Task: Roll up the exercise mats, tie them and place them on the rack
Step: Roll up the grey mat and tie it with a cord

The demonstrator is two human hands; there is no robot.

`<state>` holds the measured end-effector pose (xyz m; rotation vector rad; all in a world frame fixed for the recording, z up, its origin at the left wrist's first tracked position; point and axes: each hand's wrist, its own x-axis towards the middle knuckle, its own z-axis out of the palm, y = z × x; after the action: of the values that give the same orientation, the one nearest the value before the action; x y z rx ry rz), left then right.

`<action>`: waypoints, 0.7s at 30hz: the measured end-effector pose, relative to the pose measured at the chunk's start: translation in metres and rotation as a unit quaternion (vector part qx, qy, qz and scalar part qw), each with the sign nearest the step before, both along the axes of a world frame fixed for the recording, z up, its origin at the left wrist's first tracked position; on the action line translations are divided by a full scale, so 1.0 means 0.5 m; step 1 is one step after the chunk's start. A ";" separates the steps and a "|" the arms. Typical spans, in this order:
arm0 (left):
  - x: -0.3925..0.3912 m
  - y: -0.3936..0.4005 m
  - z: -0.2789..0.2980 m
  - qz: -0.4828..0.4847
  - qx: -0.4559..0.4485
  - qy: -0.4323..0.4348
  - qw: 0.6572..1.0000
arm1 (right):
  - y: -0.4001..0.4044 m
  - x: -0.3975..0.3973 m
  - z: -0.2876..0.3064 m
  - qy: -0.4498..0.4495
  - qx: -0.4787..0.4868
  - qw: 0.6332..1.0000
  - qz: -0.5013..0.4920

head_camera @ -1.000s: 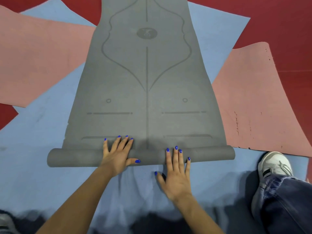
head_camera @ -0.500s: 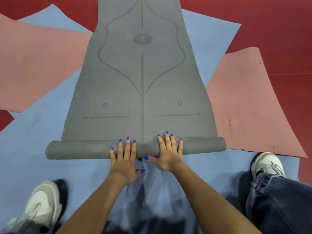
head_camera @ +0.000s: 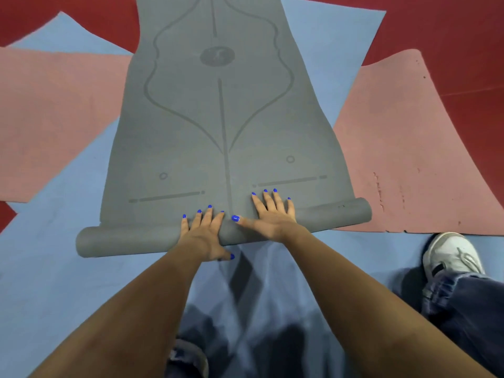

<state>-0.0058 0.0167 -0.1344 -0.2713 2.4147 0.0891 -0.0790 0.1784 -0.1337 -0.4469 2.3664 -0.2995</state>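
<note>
A grey exercise mat (head_camera: pixel 218 137) with printed lines lies stretched away from me, its near end wound into a thin roll (head_camera: pixel 128 240) that runs slightly uphill to the right. My left hand (head_camera: pixel 203 234) lies flat on top of the roll near its middle, fingers straight and spread. My right hand (head_camera: pixel 272 215) presses on the roll just to the right, fingers straight and reaching onto the flat part of the mat. Beneath it lies a blue mat (head_camera: pixel 54 268).
Two pink mats lie flat on the red floor, one at the left (head_camera: pixel 54 118) and one at the right (head_camera: pixel 409 159), partly under the others. My right foot in a white shoe (head_camera: pixel 452 255) stands on the blue mat at the right.
The roll has moved farther along the grey mat, covering more printed lines. Both hands went forward with it, and the right end now sits higher than the left.
</note>
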 end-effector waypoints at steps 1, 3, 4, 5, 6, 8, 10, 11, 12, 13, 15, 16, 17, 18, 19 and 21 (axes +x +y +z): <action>-0.008 -0.005 0.000 0.007 0.011 -0.006 1.000 | -0.004 -0.006 0.001 -0.001 0.001 1.000 -0.004; -0.025 -0.014 -0.002 0.029 0.046 -0.016 0.998 | -0.009 -0.016 0.000 0.004 0.008 1.000 -0.001; -0.033 -0.017 -0.002 0.039 0.060 -0.019 0.997 | -0.011 -0.020 -0.001 0.008 0.012 1.000 0.000; -0.040 -0.023 0.000 0.045 0.071 -0.022 0.996 | -0.014 -0.023 -0.001 0.011 0.013 1.000 0.001; -0.046 -0.028 0.001 0.048 0.080 -0.025 0.995 | -0.017 -0.026 -0.001 0.012 0.012 1.000 0.001; -0.052 -0.036 0.003 0.043 0.090 -0.033 0.995 | -0.020 -0.034 -0.001 0.007 0.011 1.000 -0.002; -0.051 -0.039 0.002 0.030 0.086 -0.032 0.995 | -0.022 -0.041 0.003 -0.011 0.018 1.000 0.001; -0.049 -0.039 0.002 0.028 0.085 -0.029 0.996 | -0.022 -0.042 0.007 -0.019 0.025 0.999 0.008; -0.048 -0.038 0.000 0.028 0.084 -0.027 0.996 | -0.022 -0.040 0.012 -0.022 0.033 0.999 0.018; -0.046 -0.036 -0.002 0.026 0.082 -0.024 0.996 | -0.021 -0.035 0.016 -0.019 0.041 0.999 0.030; -0.044 -0.033 -0.004 0.020 0.078 -0.018 0.997 | -0.012 -0.023 0.027 0.008 0.063 0.995 0.070; -0.044 -0.033 -0.004 0.018 0.080 -0.016 0.997 | -0.005 -0.018 0.034 0.034 0.080 0.991 0.103; -0.046 -0.035 -0.004 0.017 0.084 -0.014 0.996 | 0.004 -0.011 0.044 0.067 0.095 0.983 0.140; -0.049 -0.038 -0.004 0.016 0.088 -0.013 0.996 | 0.014 -0.002 0.054 0.104 0.104 0.973 0.176; -0.051 -0.039 -0.003 0.017 0.092 -0.014 0.996 | 0.024 0.009 0.064 0.136 0.108 0.961 0.215; -0.052 -0.037 0.000 0.016 0.095 -0.017 0.995 | 0.037 0.038 0.082 0.148 0.126 0.935 0.295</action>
<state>-0.0317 -0.0020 -0.1345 -0.2212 2.3495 0.3237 -0.0601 0.1970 -0.0925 -1.1012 2.3705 0.3699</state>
